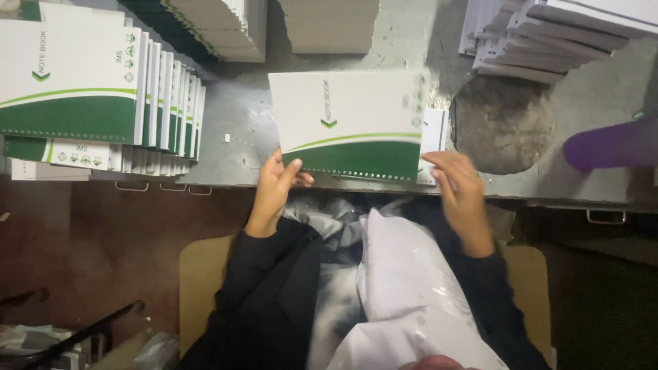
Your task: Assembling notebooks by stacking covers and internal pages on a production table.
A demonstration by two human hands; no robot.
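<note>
A white and green notebook (349,123) with a punched edge lies at the near edge of the grey table (240,109), slightly blurred. My left hand (274,188) grips its near left corner, thumb on top of the green band. My right hand (460,195) is at its near right corner, fingers curled against the edge; a white sheet (433,133) pokes out from under the notebook there. Both my sleeves are dark.
A fanned stack of matching notebooks (103,89) fills the left of the table. More stacks sit at the back (329,24) and back right (548,34). A round dark patch (504,123) and a purple object (610,145) lie to the right. White plastic (404,288) covers my lap.
</note>
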